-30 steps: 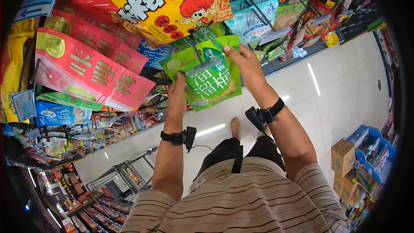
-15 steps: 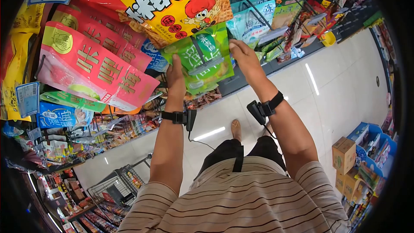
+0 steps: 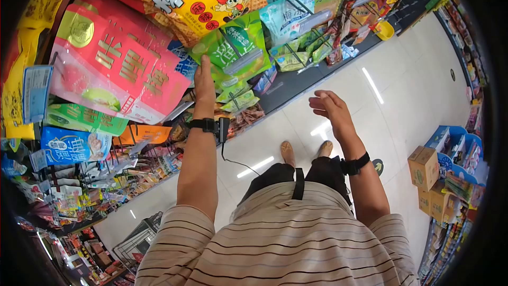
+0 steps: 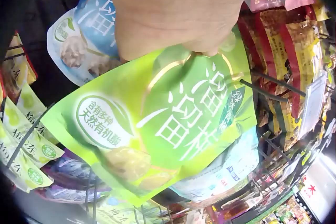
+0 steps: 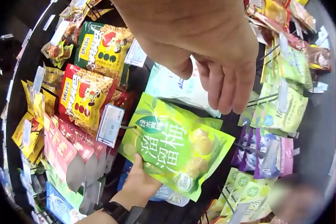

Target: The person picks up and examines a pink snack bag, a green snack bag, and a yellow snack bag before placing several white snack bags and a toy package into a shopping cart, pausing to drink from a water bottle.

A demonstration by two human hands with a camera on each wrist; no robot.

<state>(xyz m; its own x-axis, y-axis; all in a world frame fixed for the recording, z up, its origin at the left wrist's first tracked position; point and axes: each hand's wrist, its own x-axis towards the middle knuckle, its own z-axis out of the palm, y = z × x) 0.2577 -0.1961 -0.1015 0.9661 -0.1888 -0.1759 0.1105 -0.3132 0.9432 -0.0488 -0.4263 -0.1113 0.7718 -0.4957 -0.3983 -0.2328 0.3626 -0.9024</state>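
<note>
Here my left hand (image 3: 203, 77) pinches the lower corner of the pouch (image 3: 248, 39), steadying it where it hangs on its hook (image 3: 239, 63); my right hand (image 3: 329, 107) hovers apart, fingers loose, holding nothing.

Head view looks down; both wrist views closely face the green pouch (image 4: 157, 129)

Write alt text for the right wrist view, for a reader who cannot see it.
A left hand holds the lower corner of a green pouch among hanging snack packets on a shop display. The right hand hangs open above it, touching nothing.
</note>
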